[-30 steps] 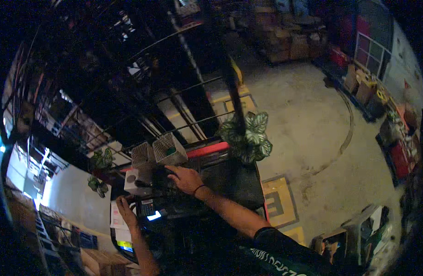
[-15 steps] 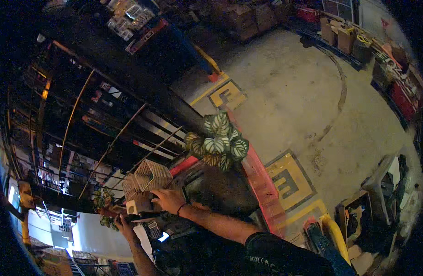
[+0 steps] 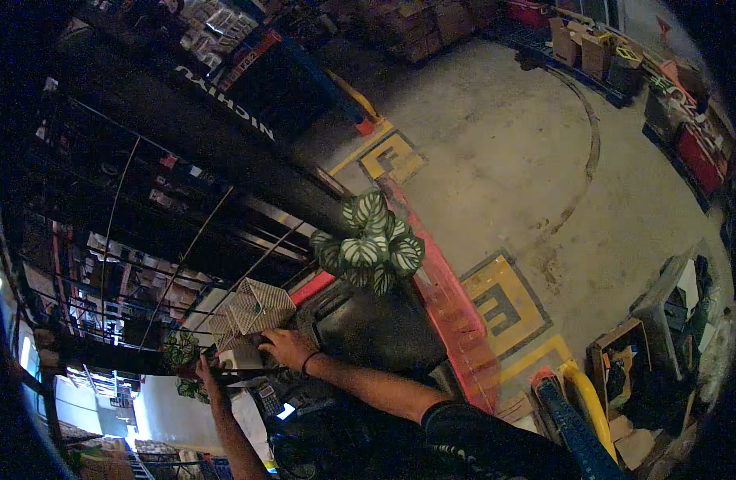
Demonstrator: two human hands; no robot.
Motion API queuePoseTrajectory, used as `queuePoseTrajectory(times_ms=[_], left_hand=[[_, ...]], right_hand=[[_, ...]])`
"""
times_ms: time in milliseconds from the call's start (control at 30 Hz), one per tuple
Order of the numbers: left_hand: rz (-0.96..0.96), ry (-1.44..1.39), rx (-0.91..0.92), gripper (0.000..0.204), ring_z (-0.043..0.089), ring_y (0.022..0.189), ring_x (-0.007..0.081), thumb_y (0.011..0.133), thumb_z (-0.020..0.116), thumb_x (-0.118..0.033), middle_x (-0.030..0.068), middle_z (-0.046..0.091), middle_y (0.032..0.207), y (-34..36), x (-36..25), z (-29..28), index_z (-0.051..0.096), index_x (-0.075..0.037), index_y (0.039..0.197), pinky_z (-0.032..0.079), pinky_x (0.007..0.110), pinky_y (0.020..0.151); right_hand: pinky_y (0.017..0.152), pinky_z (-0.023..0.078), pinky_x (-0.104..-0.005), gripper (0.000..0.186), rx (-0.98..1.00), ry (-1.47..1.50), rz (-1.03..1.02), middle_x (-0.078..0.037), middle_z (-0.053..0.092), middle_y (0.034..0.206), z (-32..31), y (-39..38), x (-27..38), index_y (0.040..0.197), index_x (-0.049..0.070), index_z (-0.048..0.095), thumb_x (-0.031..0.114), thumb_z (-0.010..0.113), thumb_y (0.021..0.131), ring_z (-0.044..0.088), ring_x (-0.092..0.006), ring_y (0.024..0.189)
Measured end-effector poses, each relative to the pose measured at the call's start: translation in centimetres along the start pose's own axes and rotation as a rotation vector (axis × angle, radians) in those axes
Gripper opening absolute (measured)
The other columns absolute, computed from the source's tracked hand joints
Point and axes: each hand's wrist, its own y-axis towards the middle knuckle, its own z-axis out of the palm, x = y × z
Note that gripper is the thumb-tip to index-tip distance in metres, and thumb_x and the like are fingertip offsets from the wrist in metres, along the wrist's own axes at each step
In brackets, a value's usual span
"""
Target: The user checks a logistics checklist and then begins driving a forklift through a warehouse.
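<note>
My right hand (image 3: 288, 350) reaches in from the right, fingers stretched out at the near side of two woven lattice baskets (image 3: 260, 302). Whether its fingertips touch the basket or the small white box (image 3: 240, 358) beside it, I cannot tell. Something small and green shows inside the basket. My left hand (image 3: 206, 370) is at the left end of that white box, close to a small leafy plant (image 3: 181, 350); its fingers are dark and partly hidden. Beyond my right hand stands a potted plant (image 3: 366, 246) with striped green leaves.
A black surface (image 3: 376, 328) lies beside a red guard rail (image 3: 448, 308). A calculator (image 3: 267, 395) and a lit screen (image 3: 286, 411) sit near me. Dark metal racking fills the left; a blue post (image 3: 562, 416) with a yellow guard and cardboard boxes (image 3: 618, 364) stand at right.
The view has shifted slightly. The white box now looks tilted, its round dark opening no longer showing. My left hand has moved a little up and left; my right stays by the baskets.
</note>
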Motion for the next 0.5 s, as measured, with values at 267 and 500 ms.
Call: queuePoseTrajectory(times_ms=[267, 500], left_hand=[[-0.056, -0.124, 0.057, 0.068, 0.067, 0.097, 0.0289, 0.101, 0.063, -0.061, 0.0170, 0.061, 0.130, -3.2, -1.8, 1.9, 0.041, -0.015, 0.146, 0.059, 0.045, 0.085], [0.292, 0.561, -0.190, 0.080, 0.048, 0.140, 0.0437, 0.111, 0.051, -0.046, 0.0265, 0.039, 0.161, -15.1, 3.1, -0.2, 0.013, -0.009, 0.171, 0.040, 0.052, 0.118]], right_hand=[[0.087, 0.057, -0.0524, 0.045, -0.059, -0.090, -0.083, -0.018, 0.073, 0.106, -0.3, -0.4, -0.3, 0.114, 0.008, 0.067, 0.051, 0.061, 0.103, 0.071, -0.0408, 0.102], [0.086, 0.057, -0.0515, 0.050, -0.060, -0.108, -0.064, -0.017, 0.073, 0.105, -1.0, -0.7, 0.0, 0.112, 0.008, 0.069, 0.056, 0.062, 0.101, 0.072, -0.0392, 0.101]])
